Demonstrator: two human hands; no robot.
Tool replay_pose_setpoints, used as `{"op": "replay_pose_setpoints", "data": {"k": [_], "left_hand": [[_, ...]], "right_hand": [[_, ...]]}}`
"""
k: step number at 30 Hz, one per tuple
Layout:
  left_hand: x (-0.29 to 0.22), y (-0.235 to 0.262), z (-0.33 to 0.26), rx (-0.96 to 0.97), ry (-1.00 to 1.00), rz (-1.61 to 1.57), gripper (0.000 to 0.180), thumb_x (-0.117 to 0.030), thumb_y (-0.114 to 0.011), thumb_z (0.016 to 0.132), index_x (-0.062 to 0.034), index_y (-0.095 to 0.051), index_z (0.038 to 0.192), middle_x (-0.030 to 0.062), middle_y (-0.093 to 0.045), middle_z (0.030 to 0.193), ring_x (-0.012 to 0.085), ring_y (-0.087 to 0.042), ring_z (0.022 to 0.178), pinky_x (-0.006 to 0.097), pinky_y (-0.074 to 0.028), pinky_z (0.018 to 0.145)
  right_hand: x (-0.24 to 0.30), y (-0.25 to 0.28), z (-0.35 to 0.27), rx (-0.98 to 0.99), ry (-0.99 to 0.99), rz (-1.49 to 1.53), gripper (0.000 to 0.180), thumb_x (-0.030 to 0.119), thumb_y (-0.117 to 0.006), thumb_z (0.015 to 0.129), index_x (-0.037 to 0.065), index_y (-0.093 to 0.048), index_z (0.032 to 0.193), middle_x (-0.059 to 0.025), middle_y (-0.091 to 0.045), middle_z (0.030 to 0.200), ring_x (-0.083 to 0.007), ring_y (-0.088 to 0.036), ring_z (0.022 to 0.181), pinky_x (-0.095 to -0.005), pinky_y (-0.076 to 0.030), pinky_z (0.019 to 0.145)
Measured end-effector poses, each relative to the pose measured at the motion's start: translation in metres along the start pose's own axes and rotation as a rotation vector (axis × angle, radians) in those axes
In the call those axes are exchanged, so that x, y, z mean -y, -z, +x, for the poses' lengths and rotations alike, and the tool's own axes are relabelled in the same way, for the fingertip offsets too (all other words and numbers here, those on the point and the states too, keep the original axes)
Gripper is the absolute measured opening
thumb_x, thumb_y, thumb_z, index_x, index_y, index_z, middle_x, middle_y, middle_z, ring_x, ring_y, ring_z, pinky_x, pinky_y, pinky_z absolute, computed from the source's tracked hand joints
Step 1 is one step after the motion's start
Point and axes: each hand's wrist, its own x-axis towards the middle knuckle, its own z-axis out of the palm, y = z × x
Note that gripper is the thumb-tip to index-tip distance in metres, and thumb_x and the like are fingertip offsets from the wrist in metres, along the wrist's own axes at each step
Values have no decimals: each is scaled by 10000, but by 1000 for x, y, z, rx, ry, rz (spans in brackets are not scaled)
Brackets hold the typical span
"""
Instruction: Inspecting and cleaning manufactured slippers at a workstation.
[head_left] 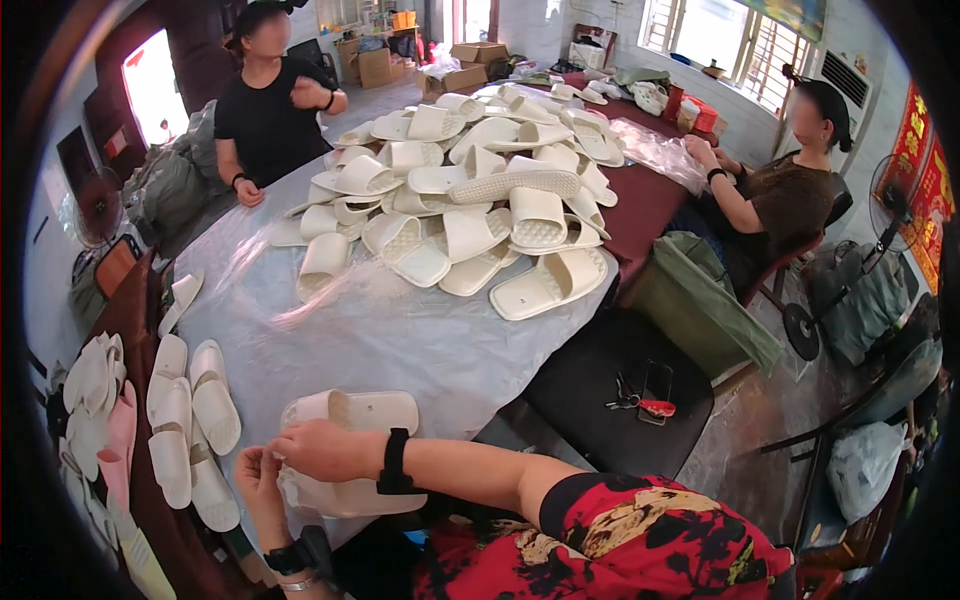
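Note:
At the near edge of the table, my right hand (325, 450) reaches across a pair of cream slide slippers, hiding part of them. The farther slipper (385, 410) lies sole down, its toe strap to the left. The nearer slipper (365, 497) lies beside it, below my wrist. My left hand (258, 488) is raised just left of the pair, its fingers bent and pressed together. The fingertips of both hands meet in a pinch; whatever is between them is too small to make out. Black bands circle both wrists.
A large heap of cream slippers (470, 190) covers the table's far part. More slippers (190, 435) lie along the left edge. A black chair (625, 400) holds keys (625, 392). One person (275, 125) stands far left; another (790, 195) sits at right, handling clear plastic (660, 150).

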Motion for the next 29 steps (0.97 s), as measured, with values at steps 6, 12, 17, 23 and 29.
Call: {"op": "replay_pose_setpoints", "data": {"k": [6, 12, 17, 23, 29], "left_hand": [[9, -9, -6, -5, -25, -76, 97, -116, -573, 951, -20, -568, 939, 8, -599, 840, 65, -547, 744, 214, -449, 676], [16, 0, -14, -68, -66, 145, 105, -96, -607, 912, 8, -592, 915, 39, -624, 819, 92, -578, 742, 237, -477, 675], [10, -8, -21, -234, -87, 262, 110, -88, -644, 871, 19, -619, 880, 41, -623, 758, 95, -566, 694, 233, -466, 642], [15, -24, -40, -309, 11, 140, 115, -115, -647, 883, -2, -636, 904, 22, -640, 792, 79, -565, 645, 221, -463, 618], [14, -36, -47, -237, 46, -29, 128, -122, -622, 906, -3, -629, 950, 32, -655, 812, 92, -610, 692, 229, -497, 656]], "right_hand": [[3, -16, 4, -332, 152, -100, 268, 85, -579, 812, -4, -573, 1065, -178, -631, 927, -339, -600, 923, -409, -489, 798], [-6, -18, -5, -115, 17, -63, 143, 90, -591, 769, 25, -612, 894, -145, -633, 803, -325, -603, 851, -403, -500, 757], [-33, 9, -16, -236, 23, -121, 75, 69, -570, 735, 44, -613, 791, -121, -631, 811, -317, -617, 812, -400, -516, 697], [-24, 35, -16, -381, 21, -29, 30, 59, -638, 776, 52, -612, 791, -123, -637, 778, -318, -619, 775, -395, -513, 655], [-16, 48, -20, -439, -41, 45, 52, 51, -658, 800, 40, -642, 848, -142, -656, 795, -319, -636, 765, -373, -519, 643]]}}
